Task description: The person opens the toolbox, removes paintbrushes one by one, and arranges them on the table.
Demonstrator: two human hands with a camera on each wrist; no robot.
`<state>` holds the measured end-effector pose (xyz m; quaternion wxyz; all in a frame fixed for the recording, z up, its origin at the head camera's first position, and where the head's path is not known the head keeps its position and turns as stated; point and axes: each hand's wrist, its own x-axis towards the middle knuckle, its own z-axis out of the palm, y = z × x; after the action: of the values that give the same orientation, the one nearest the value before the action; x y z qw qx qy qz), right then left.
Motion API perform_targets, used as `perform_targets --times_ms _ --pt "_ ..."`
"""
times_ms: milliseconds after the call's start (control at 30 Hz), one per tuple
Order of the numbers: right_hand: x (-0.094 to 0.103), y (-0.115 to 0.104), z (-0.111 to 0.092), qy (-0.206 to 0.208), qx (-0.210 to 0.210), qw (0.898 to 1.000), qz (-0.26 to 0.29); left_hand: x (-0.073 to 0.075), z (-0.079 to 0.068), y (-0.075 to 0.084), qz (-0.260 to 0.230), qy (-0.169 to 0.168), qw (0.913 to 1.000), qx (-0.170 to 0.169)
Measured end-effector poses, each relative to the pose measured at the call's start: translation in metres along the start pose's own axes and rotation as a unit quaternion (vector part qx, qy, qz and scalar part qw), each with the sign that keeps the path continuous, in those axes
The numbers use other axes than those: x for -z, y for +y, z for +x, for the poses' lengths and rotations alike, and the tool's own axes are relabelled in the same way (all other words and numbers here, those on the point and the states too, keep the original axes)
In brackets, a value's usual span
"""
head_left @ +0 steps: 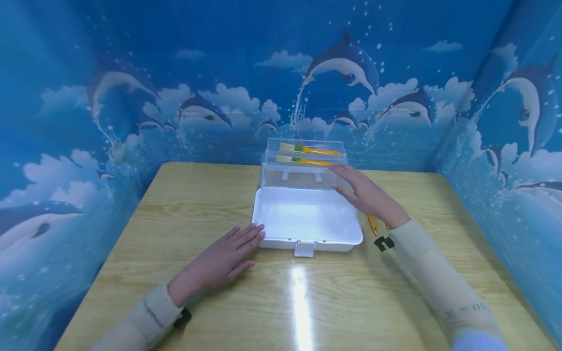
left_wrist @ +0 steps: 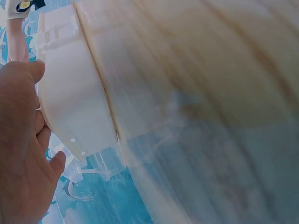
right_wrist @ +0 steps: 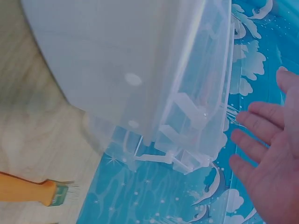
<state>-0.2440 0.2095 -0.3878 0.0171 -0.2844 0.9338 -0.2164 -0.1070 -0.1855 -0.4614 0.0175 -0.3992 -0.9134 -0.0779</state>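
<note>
A white storage box (head_left: 307, 214) stands with its clear lid and trays folded back behind it. Two paintbrushes with orange handles lie in those trays, an upper brush (head_left: 322, 151) and a lower brush (head_left: 313, 162). My left hand (head_left: 224, 256) lies at the box's front left corner, its fingertips at the rim and its fingers extended. Over the right rim is my right hand (head_left: 366, 192), fingers straight, its fingertips close to the lower brush's handle end. In the right wrist view the right palm (right_wrist: 275, 154) holds nothing, beside the clear trays (right_wrist: 196, 116).
Right of the box, partly under the right forearm, an orange brush handle (head_left: 372, 225) shows on the wooden table (head_left: 197, 204). The right wrist view also shows an orange-handled brush (right_wrist: 32, 189) there. A blue dolphin-print curtain (head_left: 246, 58) surrounds the table's back and sides.
</note>
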Motion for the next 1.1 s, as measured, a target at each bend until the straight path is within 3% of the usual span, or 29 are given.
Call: perform_targets --times_ms 300,833,1100 --pt "0.010 -0.002 0.021 -0.018 0.013 0.999 0.035 0.000 0.001 0.001 0.004 0.010 0.9999 -0.003" --pt "0.025 0.002 0.067 -0.061 -0.016 0.998 0.027 0.001 0.001 0.002 -0.006 0.012 0.9999 0.002" --pt "0.028 0.005 0.085 -0.086 0.001 0.996 0.033 0.000 0.001 0.001 -0.003 0.011 0.9999 0.002"
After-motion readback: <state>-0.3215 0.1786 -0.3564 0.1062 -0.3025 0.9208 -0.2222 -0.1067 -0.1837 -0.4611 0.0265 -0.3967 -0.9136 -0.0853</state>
